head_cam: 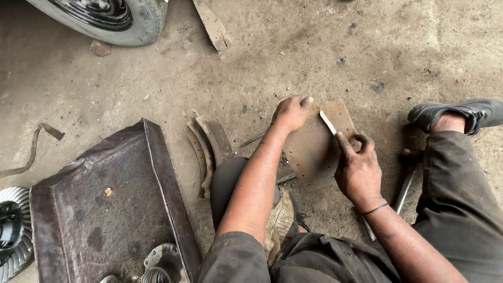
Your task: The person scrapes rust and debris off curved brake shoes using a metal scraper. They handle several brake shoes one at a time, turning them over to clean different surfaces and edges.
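A curved brown brake lining (313,149) with small holes lies on the dirty concrete floor in front of me. My left hand (291,113) presses down on its upper left edge, fingers bent over the rim. My right hand (358,169) grips a thin flat metal blade (328,122), index finger stretched along it, the tip resting on the lining's upper part.
Several worn curved brake shoes (210,147) lie stacked left of my knee. A large rusty metal tray (112,202) holds round metal parts at its near end. A tyre (112,18) stands top left, a wooden strip (212,23) near it. Metal rods (404,188) lie by my right leg and shoe (456,112).
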